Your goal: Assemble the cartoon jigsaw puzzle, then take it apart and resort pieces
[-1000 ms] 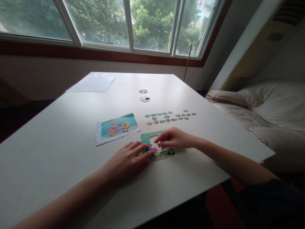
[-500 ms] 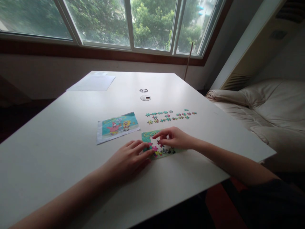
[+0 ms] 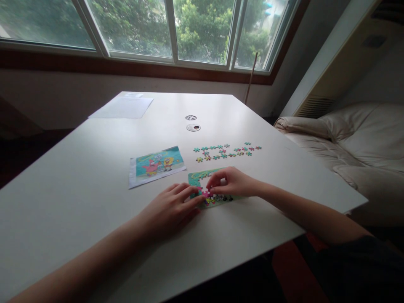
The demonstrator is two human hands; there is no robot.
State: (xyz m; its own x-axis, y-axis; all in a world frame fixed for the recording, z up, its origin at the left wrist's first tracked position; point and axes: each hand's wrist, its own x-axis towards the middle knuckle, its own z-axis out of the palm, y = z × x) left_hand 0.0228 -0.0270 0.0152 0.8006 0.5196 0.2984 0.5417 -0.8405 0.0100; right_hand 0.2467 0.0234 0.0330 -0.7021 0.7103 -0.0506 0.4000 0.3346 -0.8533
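A small partly built jigsaw puzzle (image 3: 198,178) lies on the white table (image 3: 94,168) in front of me. My left hand (image 3: 170,208) rests flat on the table, its fingers spread and touching the puzzle's left edge. My right hand (image 3: 232,182) is curled over the puzzle, thumb and fingertips pinched on a small puzzle piece (image 3: 212,191) at the puzzle's surface. A colourful cartoon reference picture (image 3: 157,165) lies to the left of the puzzle. Several loose puzzle pieces (image 3: 225,152) are spread in rows just beyond it.
A white sheet of paper (image 3: 123,107) lies at the table's far left. Two round cable ports (image 3: 192,123) sit mid-table. A cream sofa (image 3: 353,143) stands to the right, beyond the table's edge. A wooden stick (image 3: 251,75) leans by the window.
My right hand has shifted slightly left over the puzzle and its fingers have closed back into a pinch. My left hand has stayed at the puzzle's edge.
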